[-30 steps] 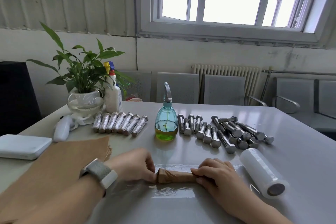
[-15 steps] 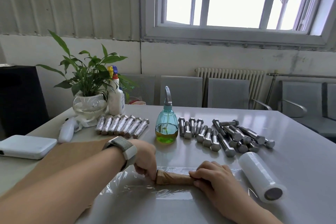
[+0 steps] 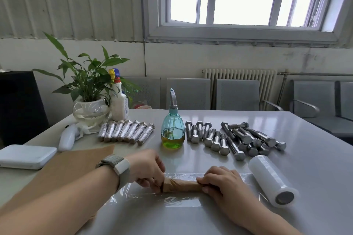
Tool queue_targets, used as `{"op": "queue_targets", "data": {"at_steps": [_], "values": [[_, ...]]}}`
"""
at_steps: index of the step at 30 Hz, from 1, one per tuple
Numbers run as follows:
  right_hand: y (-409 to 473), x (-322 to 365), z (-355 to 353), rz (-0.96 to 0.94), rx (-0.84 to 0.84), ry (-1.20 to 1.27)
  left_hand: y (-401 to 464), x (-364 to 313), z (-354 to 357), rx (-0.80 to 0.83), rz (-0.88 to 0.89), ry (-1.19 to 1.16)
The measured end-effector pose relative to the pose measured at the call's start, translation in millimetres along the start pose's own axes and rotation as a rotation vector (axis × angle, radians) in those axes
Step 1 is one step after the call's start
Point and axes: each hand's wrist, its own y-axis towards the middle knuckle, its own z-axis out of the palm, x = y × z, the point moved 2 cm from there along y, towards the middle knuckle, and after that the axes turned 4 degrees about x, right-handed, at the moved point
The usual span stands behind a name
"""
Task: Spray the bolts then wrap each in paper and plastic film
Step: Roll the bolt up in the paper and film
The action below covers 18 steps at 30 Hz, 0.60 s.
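So the grey surface is taking up most of the view, and the whole scene is sitting a bit lower in frame than half a second ago since the head is tilting up, with more of the window showing. The stack of brown paper is lying at the left under the forearm, same as before. The sheet of plastic film is spread flat near the front edge, and the film roll is lying on its side just right of it, not moved. The loose bolts are still piled behind on the right, the seven wrapped bolts are lined up on the left, and the spray bottle is standing upright between them. The left hand is curling its fingers round the left end of the paper-wrapped bolt, pinching it; compared to a second ago the wrist has turned over so the watch is facing up. The right hand is staying put, fingers bent and clamped over the right end. The bolt itself is lying crosswise on the film, pretty much where it was.
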Motion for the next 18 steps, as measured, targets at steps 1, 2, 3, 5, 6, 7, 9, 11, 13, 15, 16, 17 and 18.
{"op": "queue_targets", "data": {"at_steps": [1,2,3,5,6,7,9,11,13,15,16,17,18], "values": [[0,0,0,0.000,0.003,0.002,-1,1,1,-0.013,-0.003,-0.015],[0,0,0,0.001,0.003,0.002,-1,1,3,-0.023,-0.005,-0.035],[0,0,0,0.001,0.003,-0.003,-2,2,4,-0.032,-0.008,-0.063],[0,0,0,0.000,0.002,-0.015,-2,4,6,-0.058,-0.012,-0.132],[0,1,0,0.001,-0.001,-0.017,-3,5,6,-0.077,-0.012,-0.164],[0,1,1,0.000,-0.005,-0.020,-4,6,6,-0.099,-0.006,-0.193],[0,2,1,0.000,-0.009,-0.020,-9,8,5,-0.118,0.023,-0.256],[-1,1,0,0.004,-0.007,-0.019,-16,9,4,-0.093,0.052,-0.354],[-1,2,-1,0.004,-0.003,-0.014,-24,14,4,-0.085,0.063,-0.467],[-1,3,-1,0.003,-0.003,-0.004,-30,23,9,-0.122,0.057,-0.573],[-1,3,-2,0.004,-0.003,-0.004,-31,26,12,-0.152,0.060,-0.619],[0,4,-2,0.004,-0.002,-0.008,-32,31,15,-0.188,0.063,-0.664],[0,4,-1,0.005,-0.002,-0.012,-32,34,19,-0.221,0.066,-0.714]]}}
